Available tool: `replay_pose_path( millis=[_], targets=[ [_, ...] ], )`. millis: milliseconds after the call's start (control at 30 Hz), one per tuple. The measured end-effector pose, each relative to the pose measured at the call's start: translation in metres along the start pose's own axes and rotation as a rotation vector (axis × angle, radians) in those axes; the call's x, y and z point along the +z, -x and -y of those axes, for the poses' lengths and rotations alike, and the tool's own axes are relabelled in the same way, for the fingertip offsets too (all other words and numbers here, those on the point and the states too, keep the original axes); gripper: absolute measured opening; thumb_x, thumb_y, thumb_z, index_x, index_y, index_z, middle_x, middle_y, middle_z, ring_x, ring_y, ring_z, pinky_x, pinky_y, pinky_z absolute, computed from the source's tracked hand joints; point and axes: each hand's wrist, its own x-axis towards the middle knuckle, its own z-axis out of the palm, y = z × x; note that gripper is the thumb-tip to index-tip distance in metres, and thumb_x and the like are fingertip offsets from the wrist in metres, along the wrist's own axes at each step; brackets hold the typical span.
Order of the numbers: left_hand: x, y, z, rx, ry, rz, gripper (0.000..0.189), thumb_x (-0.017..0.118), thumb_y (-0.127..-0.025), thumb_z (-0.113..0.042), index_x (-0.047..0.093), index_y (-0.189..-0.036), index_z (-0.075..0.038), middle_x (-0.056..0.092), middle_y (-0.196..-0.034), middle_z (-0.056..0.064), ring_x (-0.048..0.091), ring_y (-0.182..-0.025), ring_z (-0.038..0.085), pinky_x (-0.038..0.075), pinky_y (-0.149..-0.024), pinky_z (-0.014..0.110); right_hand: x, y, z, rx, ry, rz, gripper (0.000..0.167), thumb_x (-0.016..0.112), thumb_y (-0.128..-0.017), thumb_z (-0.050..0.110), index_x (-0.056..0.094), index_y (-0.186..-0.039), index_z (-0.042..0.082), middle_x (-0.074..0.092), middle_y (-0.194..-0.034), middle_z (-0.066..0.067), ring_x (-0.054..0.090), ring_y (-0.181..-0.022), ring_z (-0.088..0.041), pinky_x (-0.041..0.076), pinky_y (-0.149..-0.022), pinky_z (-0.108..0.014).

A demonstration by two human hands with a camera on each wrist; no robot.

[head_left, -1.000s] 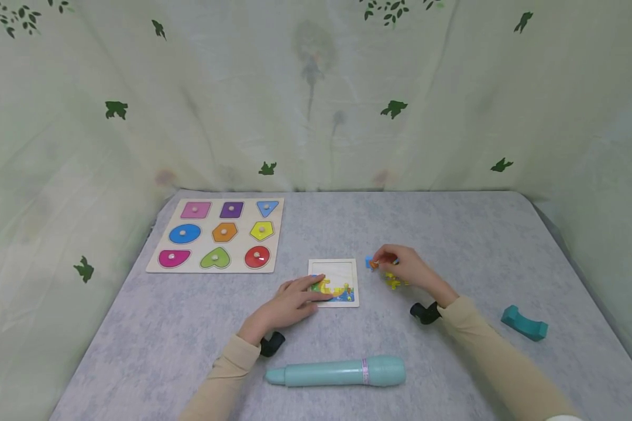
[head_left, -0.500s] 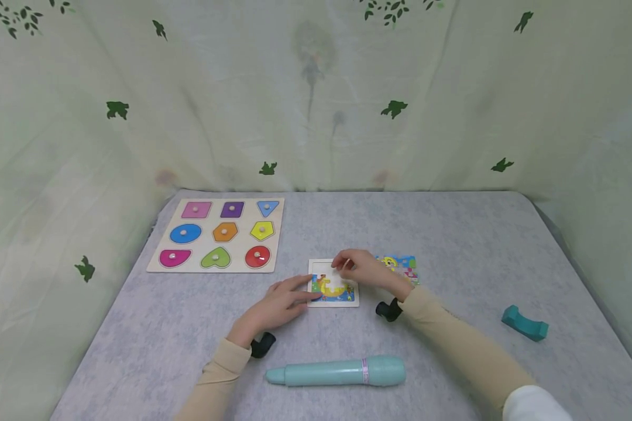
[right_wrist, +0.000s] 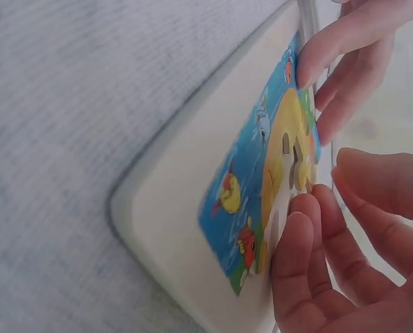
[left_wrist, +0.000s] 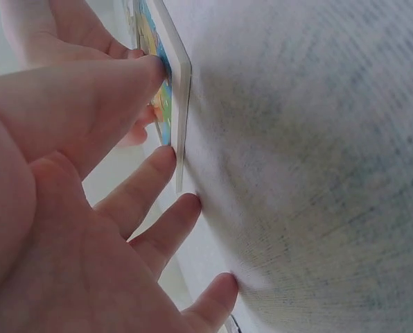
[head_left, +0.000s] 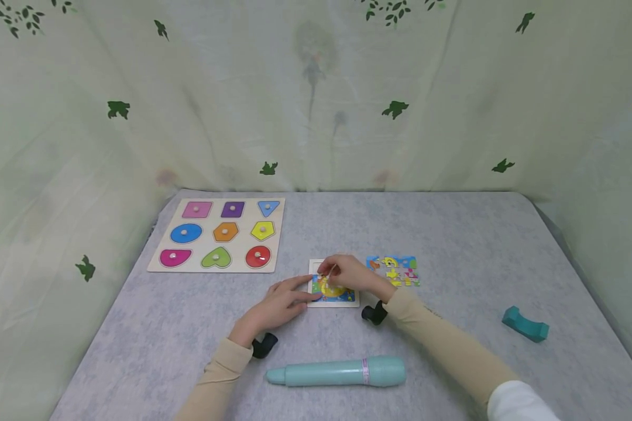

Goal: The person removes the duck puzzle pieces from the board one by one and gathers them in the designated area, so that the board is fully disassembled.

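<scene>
A small square picture puzzle [head_left: 333, 304] with a white frame lies mid-table, its lower part filled with blue, green and yellow pieces. My left hand [head_left: 279, 305] rests at its left side, fingers extended; in the left wrist view the thumb [left_wrist: 147, 73] and a fingertip touch the frame edge. My right hand [head_left: 350, 273] is over the upper middle of the puzzle. Its thumb and fingertips pinch a small yellowish puzzle piece [right_wrist: 304, 176], mostly hidden, close over the yellow part of the picture. Several loose puzzle pieces [head_left: 392, 275] lie just right of the frame.
A wooden shape board [head_left: 242, 251] with coloured knobbed pieces lies at the back left. Near the front edge lies a long pale-teal, pen-shaped object [head_left: 326, 374]. On the right is a curved teal block [head_left: 525, 324].
My right hand has moved left from the loose pieces onto the puzzle, then slightly further left. My left hand has drawn back a little toward the frame's left edge.
</scene>
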Motion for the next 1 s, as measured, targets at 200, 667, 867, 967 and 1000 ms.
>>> replay_pose_path(
  millis=[200,667,867,967,1000],
  targets=[
    [0.000,0.000,0.000,-0.005,0.020,0.000,0.032,0.057,-0.096,-0.011,0.064,-0.127,-0.012,0.035,-0.149,0.015,0.025,-0.137,0.035,0.015,-0.105,0.063,0.002,-0.003,-0.001,0.007,-0.024,-0.010,0.027,0.062,-0.082,-0.006,0.067,-0.106,0.003,0.062,-0.099,-0.005,0.056,-0.081,-0.015,0.048,-0.071,-0.028],
    [-0.001,0.001,-0.001,-0.019,0.017,0.008,0.033,0.057,-0.096,-0.011,0.064,-0.127,-0.014,0.034,-0.149,0.013,0.025,-0.137,0.036,0.015,-0.106,0.062,0.000,-0.004,-0.001,0.028,-0.019,-0.047,0.018,0.061,-0.087,0.000,0.067,-0.100,0.010,0.059,-0.082,-0.002,0.050,-0.070,-0.015,0.043,-0.064,-0.027],
    [0.000,0.001,0.001,-0.018,0.013,0.019,0.034,0.056,-0.096,-0.013,0.063,-0.129,-0.014,0.033,-0.150,0.013,0.024,-0.138,0.035,0.014,-0.106,0.061,-0.020,0.011,-0.009,0.074,-0.082,-0.083,0.011,0.063,-0.089,0.003,0.068,-0.098,0.008,0.059,-0.079,-0.002,0.051,-0.069,-0.017,0.043,-0.062,-0.028],
    [0.000,0.001,0.002,-0.018,0.010,0.021,0.034,0.056,-0.096,-0.013,0.062,-0.130,-0.015,0.033,-0.151,0.012,0.024,-0.138,0.035,0.014,-0.107,0.061,-0.031,0.021,-0.019,0.071,-0.093,-0.092,0.010,0.064,-0.089,0.003,0.067,-0.097,0.006,0.058,-0.079,-0.002,0.050,-0.069,-0.017,0.043,-0.063,-0.028],
    [0.000,0.001,0.002,-0.018,0.009,0.021,0.034,0.056,-0.096,-0.013,0.062,-0.130,-0.015,0.033,-0.151,0.012,0.024,-0.138,0.035,0.014,-0.107,0.061,-0.035,0.025,-0.021,0.068,-0.092,-0.097,0.010,0.064,-0.088,0.002,0.067,-0.097,0.006,0.058,-0.078,-0.002,0.050,-0.069,-0.016,0.043,-0.063,-0.028]
  ],
)
